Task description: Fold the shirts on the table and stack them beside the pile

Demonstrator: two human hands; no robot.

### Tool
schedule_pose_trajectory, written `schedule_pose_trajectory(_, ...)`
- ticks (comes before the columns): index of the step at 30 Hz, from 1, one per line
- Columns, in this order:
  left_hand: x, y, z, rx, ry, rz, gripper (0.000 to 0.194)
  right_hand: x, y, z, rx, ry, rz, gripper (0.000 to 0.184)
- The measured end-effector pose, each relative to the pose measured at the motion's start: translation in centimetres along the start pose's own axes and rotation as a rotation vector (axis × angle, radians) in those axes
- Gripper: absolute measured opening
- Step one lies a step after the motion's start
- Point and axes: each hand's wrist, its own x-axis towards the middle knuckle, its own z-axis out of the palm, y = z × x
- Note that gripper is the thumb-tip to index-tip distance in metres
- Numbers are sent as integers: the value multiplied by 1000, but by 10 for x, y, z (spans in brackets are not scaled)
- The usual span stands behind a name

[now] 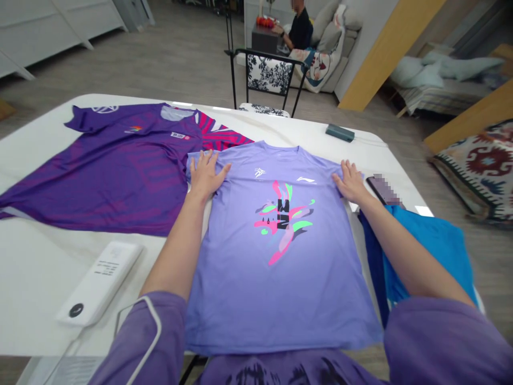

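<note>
A lavender T-shirt [240, 289] with a bright printed design lies spread out flat, its collar toward the far side and its hem at the near table edge. My left hand [206, 174] rests on its left sleeve, fingers spread. On the right sleeve, my right hand [349, 179] lies flat with the fingers stretched out. Neither hand grips the cloth. To the left, a dark purple jersey [120, 171] with a pink patterned sleeve is laid out, its sleeve edge beside the lavender shirt. Partly under my right forearm is a blue garment [433, 240].
The white table [32, 272] carries a white power bank [102, 280] with a cable at near left. A phone [385, 190] and a dark green case [340, 132] lie at the right. Beyond stands a black-framed chair [268, 75]; a person [300, 29] sits farther back.
</note>
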Motion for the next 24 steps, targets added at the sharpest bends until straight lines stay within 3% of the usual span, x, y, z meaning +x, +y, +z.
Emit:
schedule_pose_trajectory(2,-11,16,-13,0,36,39,89,-49,-30,-2,37,61,-135,97)
schedule_pose_trajectory(5,-50,43,-28,-5,-38,98,90,-145,-66,8,45,49,-317,95)
schedule_pose_trajectory(9,-144,72,-25,39,-181,169,91,-250,-81,33,41,17,-395,92)
schedule_pose_trajectory(12,-223,77,-19,84,-254,194,89,-286,-82,35,93,81,-412,83)
schedule_pose_trajectory(15,-293,64,-30,91,-170,186,81,-293,-94,12,208,241,-438,76)
schedule_pose_trajectory(18,-354,39,-56,94,-26,78,76,-281,-130,-25,300,304,-513,70)
schedule_pose_trajectory(21,-406,12,-76,118,39,-123,67,-247,-194,-50,377,202,-640,59)
schedule_pose_trajectory(24,-441,-6,-85,136,60,-278,52,-188,-280,-50,469,-21,-735,54)
